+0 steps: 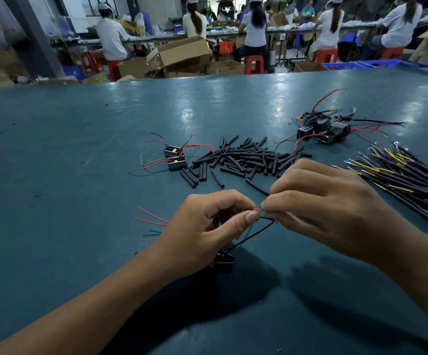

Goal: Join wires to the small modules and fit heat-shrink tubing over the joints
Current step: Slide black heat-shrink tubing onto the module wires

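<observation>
- Both hands meet low over the surface: the left hand pinches a red wire end between thumb and forefinger, the right hand pinches the matching end of a black wire.
- A small black module hangs below the left hand on its leads.
- Judged step: twisting a joint; no tube sits on it yet.
- Next calls for a tube from the tubing pile just beyond the hands.
- Two more modules wait left of the pile, a wire bundle right.

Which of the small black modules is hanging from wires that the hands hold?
The module below the left hand; the others lie on the table.
</observation>
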Demonstrator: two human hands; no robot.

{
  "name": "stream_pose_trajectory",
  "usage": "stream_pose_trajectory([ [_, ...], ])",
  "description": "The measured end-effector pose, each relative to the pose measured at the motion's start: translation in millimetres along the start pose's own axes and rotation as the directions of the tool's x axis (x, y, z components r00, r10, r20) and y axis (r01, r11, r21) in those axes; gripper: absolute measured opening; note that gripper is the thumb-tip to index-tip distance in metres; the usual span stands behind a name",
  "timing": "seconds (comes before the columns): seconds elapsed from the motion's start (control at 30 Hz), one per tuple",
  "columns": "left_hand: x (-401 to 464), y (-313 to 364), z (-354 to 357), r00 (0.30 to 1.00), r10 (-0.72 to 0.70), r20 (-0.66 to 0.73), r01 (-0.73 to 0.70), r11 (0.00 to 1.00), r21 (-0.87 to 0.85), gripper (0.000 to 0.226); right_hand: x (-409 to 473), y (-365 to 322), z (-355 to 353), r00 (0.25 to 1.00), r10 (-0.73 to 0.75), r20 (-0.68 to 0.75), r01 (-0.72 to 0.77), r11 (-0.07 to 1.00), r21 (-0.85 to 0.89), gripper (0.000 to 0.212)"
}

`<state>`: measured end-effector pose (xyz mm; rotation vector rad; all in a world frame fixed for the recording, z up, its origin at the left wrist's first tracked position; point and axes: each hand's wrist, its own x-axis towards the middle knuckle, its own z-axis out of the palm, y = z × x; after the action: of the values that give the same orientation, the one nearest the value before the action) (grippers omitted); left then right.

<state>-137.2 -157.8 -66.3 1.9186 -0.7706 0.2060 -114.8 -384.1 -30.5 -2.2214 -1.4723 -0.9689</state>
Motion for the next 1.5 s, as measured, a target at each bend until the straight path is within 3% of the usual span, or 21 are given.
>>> stream_pose_trajectory([
  [0.5, 0, 1, 2, 0.997, 0.066, -0.043, -0.062, 0.995, 0.079, 0.009, -3, -4, 4, 1.0, 0.017, -0.02, -0.017, 1.0, 0.01, 0.015],
  [0.6, 0, 2, 3, 0.995, 0.088, -0.054, -0.081, 0.991, 0.11, 0.009, -1, -7, 5, 0.996, 0.084, -0.008, -0.083, 0.994, 0.073, 0.016],
  [0.67, 0, 2, 3, 0.993, 0.101, -0.069, -0.09, 0.986, 0.137, 0.013, 0, -11, 6, 0.978, 0.206, 0.026, -0.207, 0.961, 0.185, 0.011],
  [0.73, 0, 2, 4, 0.99, 0.105, -0.095, -0.089, 0.983, 0.162, 0.017, -1, -17, 9, 0.91, 0.406, 0.087, -0.408, 0.837, 0.365, 0.009],
  [0.8, 1, 3, 4, 0.987, 0.112, -0.118, -0.09, 0.98, 0.179, 0.017, 1, -21, 10, 0.791, 0.58, 0.193, -0.583, 0.621, 0.524, 0.01],
  [0.9, 2, 5, 6, 0.982, 0.129, -0.137, -0.098, 0.972, 0.213, 0.016, 8, -25, 11, 0.623, 0.699, 0.351, -0.708, 0.313, 0.633, 0.014],
  [1.03, 2, 5, 6, 0.982, 0.126, -0.137, -0.092, 0.968, 0.232, 0.011, 12, -28, 17, 0.388, 0.658, 0.645, -0.718, -0.224, 0.66, 0.023],
  [1.1, 2, 5, 5, 0.985, 0.107, -0.133, -0.077, 0.975, 0.209, 0.014, 10, -27, 18, 0.355, 0.601, 0.716, -0.7, -0.336, 0.63, 0.026],
  [1.13, 2, 5, 5, 0.987, 0.091, -0.132, -0.065, 0.98, 0.187, 0.015, 10, -26, 18, 0.38, 0.604, 0.701, -0.697, -0.312, 0.646, 0.022],
  [1.17, 2, 4, 4, 0.989, 0.07, -0.132, -0.049, 0.986, 0.159, 0.016, 9, -25, 18, 0.424, 0.634, 0.647, -0.705, -0.216, 0.675, 0.016],
  [1.2, 2, 3, 3, 0.99, 0.046, -0.13, -0.029, 0.991, 0.127, 0.015, 8, -23, 17, 0.494, 0.677, 0.546, -0.717, -0.038, 0.696, 0.012],
  [1.27, 1, 2, 3, 0.992, 0.001, -0.124, 0.008, 0.997, 0.071, 0.014, 3, -17, 13, 0.713, 0.659, 0.241, -0.653, 0.498, 0.57, 0.007],
  [1.3, 0, 2, 2, 0.993, -0.012, -0.117, 0.019, 0.998, 0.054, 0.014, 1, -14, 12, 0.828, 0.545, 0.129, -0.541, 0.717, 0.44, 0.008],
  [1.33, 0, 2, 2, 0.994, -0.019, -0.109, 0.024, 0.999, 0.041, 0.015, -1, -10, 10, 0.912, 0.405, 0.074, -0.405, 0.854, 0.326, 0.007],
  [1.4, -1, 1, 3, 0.995, -0.024, -0.095, 0.026, 0.999, 0.02, 0.014, -3, -6, 9, 0.974, 0.222, 0.044, -0.226, 0.959, 0.173, 0.007],
  [1.5, -1, 2, 3, 0.997, -0.02, -0.074, 0.021, 1.0, 0.007, 0.011, -3, -4, 12, 0.99, 0.139, -0.021, -0.137, 0.989, 0.06, 0.012],
])
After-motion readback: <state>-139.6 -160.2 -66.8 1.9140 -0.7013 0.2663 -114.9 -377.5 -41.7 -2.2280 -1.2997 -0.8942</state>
